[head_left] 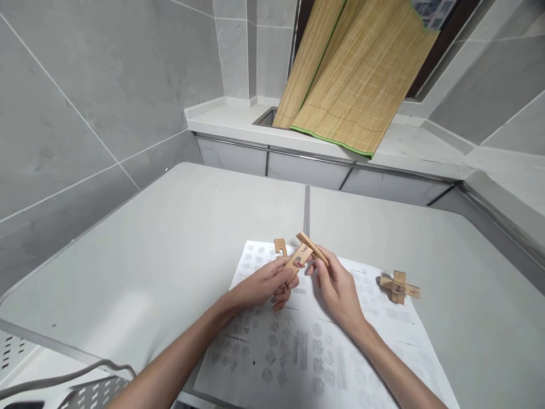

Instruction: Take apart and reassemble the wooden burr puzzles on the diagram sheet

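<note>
Wooden pieces (301,254) pinched: left fingers (282,279), right fingers (319,270).

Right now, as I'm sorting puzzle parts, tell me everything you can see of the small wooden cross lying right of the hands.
The wooden cross is made of short, pale wood bars slotted together crosswise, with a dark handwritten mark on its middle. It rests at the right edge of the printed sheet, on the grey table. Nothing touches it. The right hand, gripping another wooden piece, is nearest.
</note>
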{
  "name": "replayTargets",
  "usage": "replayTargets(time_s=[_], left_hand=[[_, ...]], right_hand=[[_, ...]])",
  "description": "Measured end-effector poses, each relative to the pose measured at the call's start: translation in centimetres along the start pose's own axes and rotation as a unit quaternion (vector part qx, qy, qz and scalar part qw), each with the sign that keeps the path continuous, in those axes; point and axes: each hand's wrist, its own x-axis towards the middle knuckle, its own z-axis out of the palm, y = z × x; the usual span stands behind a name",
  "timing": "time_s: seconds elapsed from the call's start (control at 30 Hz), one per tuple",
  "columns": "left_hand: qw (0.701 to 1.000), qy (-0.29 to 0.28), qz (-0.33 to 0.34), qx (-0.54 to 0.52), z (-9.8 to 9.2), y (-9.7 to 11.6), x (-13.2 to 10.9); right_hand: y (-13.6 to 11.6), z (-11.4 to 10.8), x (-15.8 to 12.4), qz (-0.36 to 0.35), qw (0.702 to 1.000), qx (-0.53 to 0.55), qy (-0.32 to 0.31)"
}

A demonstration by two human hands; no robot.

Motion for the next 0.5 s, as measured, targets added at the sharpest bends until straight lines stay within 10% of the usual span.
replayTargets(time_s=[0.5], left_hand=[[0.999, -0.039, 0.003, -0.012, -0.6, -1.3, 0.5]], right_hand=[[1.1, -2.3, 0.9, -0.135, 0.983, -0.100, -0.076]])
